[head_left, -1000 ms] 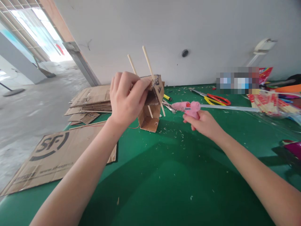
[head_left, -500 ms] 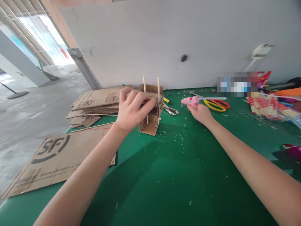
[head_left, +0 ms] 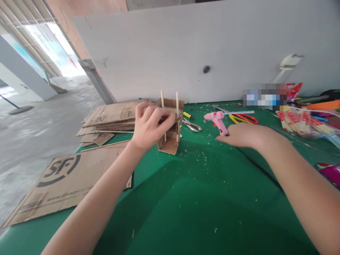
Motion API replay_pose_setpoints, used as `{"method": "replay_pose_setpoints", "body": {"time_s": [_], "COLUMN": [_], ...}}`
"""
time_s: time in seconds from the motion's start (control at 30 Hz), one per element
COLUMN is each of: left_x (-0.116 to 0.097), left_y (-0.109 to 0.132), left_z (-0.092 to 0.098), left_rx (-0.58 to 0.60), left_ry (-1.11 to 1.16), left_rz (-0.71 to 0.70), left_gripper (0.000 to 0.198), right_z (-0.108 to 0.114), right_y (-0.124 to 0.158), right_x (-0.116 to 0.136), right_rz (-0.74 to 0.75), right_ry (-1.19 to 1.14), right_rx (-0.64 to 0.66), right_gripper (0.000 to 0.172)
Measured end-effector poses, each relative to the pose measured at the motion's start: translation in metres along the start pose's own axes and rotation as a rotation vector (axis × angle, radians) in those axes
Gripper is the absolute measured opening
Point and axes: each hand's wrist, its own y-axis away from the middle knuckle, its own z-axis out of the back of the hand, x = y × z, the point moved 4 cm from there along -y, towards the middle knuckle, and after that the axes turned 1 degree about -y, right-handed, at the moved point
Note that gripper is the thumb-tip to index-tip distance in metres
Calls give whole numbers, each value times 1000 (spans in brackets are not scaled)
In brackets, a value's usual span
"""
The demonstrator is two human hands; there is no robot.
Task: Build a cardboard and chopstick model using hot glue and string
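Brown corrugated board made up the small open-fronted cardboard model [head_left: 169,144], which stood on the green table mat [head_left: 199,198] toward its far side, just right of a stack of flattened cardboard sheets [head_left: 111,115]. Two thin round wooden sticks [head_left: 177,106] ran upright through the cardboard model and rose above its top edge, side by side and roughly parallel. The left hand [head_left: 151,126] was closed over the model's top and left side, fingers curled across the upper edge and thumb in front.

The right hand [head_left: 245,135] lay low over the mat, palm down, fingers stretched out and holding nothing. Its fingertips were just beside the grip of the pink plastic hot-glue gun [head_left: 218,120], which rested on the mat (whether they touched it could not be made out). A clear glue stick stuck out of the gun's back toward the red- and yellow-handled scissors [head_left: 245,118]. Between the gun and the model lay small metal pliers [head_left: 192,124] and a short yellow tube [head_left: 188,115], too small to identify.

The left hand hid most of the model's upper part, so where the sticks passed through it was not visible. A large printed cardboard sheet [head_left: 61,180] ran off the left edge, and a shiny magenta object [head_left: 332,173] was cut off at the right.
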Motion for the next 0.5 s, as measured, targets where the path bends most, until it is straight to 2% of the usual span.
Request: {"method": "replay_pose_setpoints", "body": {"time_s": [0.07, 0.1, 0.13, 0.2, 0.27, 0.3, 0.37, 0.5], "left_x": [-1, -2, -3, -3, -3, -3, -2, -1], "left_y": [1, 1, 2, 3, 3, 4, 6, 9], "left_z": [-1, -1, -1, -2, -2, -2, -2, -4], "left_rx": [3, 8, 17, 36, 44, 43, 44, 60], "left_ry": [4, 10, 16, 28, 32, 26, 8, 4], "left_rz": [-3, -4, -5, -8, -16, -23, -35, -27], "left_gripper": [23, 23, 23, 22, 21, 20, 19, 18], "right_z": [1, 3, 7, 21, 32, 36, 37, 30], "right_y": [29, 42, 50, 59, 57, 52, 42, 32], "right_x": [28, 42, 55, 76, 88, 92, 98, 106], "right_rz": [123, 170, 220, 319, 366, 383, 431, 580], "right_ry": [-39, -64, -81, -125, -193, -239, -351, -539], "right_rx": [144, 174, 124, -115, -336, -399, -439, -376], "right_gripper": [56, 59, 58, 53, 48, 47, 45, 46]}}
